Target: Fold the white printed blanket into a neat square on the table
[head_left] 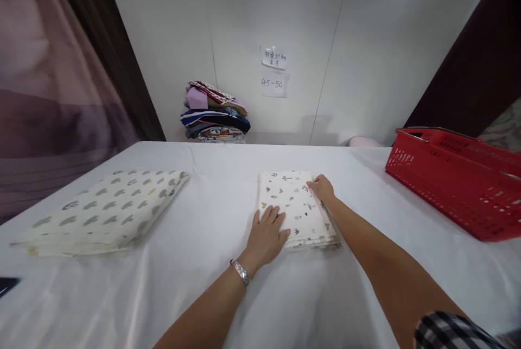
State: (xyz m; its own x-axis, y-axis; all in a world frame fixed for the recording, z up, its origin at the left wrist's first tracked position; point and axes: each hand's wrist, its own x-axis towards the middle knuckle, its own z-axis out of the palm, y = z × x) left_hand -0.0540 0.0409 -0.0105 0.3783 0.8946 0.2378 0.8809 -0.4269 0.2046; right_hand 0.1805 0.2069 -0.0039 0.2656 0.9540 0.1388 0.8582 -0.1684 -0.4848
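So there's a folded white cloth with little plant prints (293, 197) lying on the white-covered counter (215, 186), a bit right of centre, with both hands on it. Left hand (266, 238) is palm-down on the near-left part, fingers stretched out and slightly apart, with a silver bracelet (241, 272) on that wrist. Right hand (322, 188) is over at the right edge near the far corner, fingers bent and bunched together; honestly can't tell if they've got a pinch of fabric or are just pressing on it. Well off to the left is a bigger folded cloth with grey-green shapes (118, 208), and a red plastic basket (437, 183) sits over on the right side. Past the far edge there's a messy stack of folded fabrics (215, 115) by the wall (366, 39), which has a handwritten "45-50" sign (273, 84) stuck on it.
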